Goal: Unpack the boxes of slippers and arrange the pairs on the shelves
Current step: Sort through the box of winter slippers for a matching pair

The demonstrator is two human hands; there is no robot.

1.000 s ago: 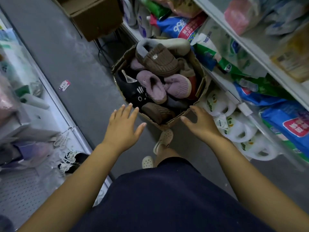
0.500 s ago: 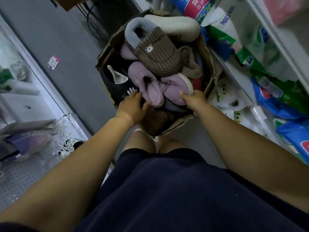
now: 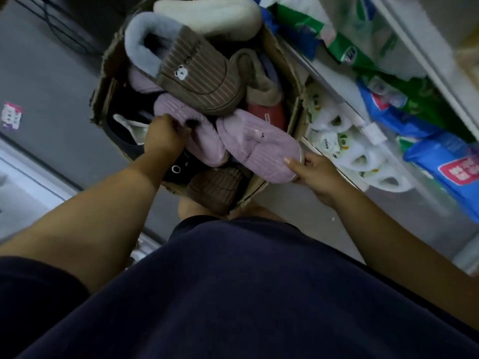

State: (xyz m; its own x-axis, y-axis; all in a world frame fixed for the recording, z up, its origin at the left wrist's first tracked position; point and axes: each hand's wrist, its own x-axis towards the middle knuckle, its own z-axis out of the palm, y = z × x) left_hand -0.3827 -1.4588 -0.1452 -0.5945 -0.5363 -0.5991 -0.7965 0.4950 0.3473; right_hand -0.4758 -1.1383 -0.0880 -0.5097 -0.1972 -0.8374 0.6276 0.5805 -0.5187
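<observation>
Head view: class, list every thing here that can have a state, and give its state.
cardboard box: open, torn rim, piled with slippers.
outer purple slipper: end held by right hand, over the box rim.
inner purple slipper: in the pile, gripped by left hand.
brown striped slipper: loose, topmost.

Box (image 3: 107,81) set on the floor (image 3: 51,73), left of the shelves (image 3: 337,95).
Slippers were heaped in it, a top slipper (image 3: 197,81) laid toward the far side. Before it, the left slipper (image 3: 191,130) was gripped by the left hand (image 3: 163,136) and the right slipper (image 3: 256,146), beside it, by the right hand (image 3: 316,172). Bottles (image 3: 344,151) were shelved right of the box.
</observation>
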